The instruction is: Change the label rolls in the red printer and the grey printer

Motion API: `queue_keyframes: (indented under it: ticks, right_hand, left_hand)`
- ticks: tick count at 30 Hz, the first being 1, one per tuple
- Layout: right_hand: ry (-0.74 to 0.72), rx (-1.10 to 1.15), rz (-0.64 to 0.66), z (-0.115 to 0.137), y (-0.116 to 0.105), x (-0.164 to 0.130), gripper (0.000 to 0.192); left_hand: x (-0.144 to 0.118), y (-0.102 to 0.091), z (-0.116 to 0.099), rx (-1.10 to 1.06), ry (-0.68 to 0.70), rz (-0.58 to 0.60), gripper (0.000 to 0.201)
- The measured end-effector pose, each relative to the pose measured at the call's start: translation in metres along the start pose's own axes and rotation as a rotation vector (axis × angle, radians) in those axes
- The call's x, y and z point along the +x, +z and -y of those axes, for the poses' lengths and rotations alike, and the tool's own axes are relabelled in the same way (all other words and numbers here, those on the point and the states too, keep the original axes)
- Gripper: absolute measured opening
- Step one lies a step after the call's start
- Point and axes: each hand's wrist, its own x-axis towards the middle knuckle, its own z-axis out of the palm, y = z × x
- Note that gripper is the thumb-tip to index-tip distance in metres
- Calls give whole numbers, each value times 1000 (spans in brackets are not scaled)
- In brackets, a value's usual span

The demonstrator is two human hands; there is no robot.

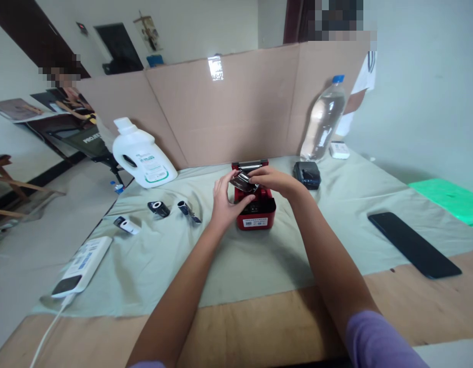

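A small red and black printer (255,221) stands on the green cloth with its lid (250,164) raised at the back. Just above its opening is a shiny dark roll (241,181), seemingly a wrapped paper roll. My left hand (226,199) grips the roll from the left, its thumb reaching across the printer's front. From the right, my right hand (275,180) has its fingertips closed on the roll's upper right side. My fingers hide part of the roll and of the printer's inside.
Left lie small rolls (159,208), a dark wrapper piece (188,211) and a power strip (83,266). Behind are a white jug (144,156), a water bottle (324,122), a black device (307,175) and a cardboard screen (225,112). A phone (415,244) lies right. Two people are beyond.
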Motion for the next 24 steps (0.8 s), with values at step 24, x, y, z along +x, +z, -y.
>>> queue_keyframes:
  ticks: [24]
  right_hand:
    - [218,-545,-181,-2,-9,-1,23]
  left_hand:
    - [7,-5,1,201,7,381,18]
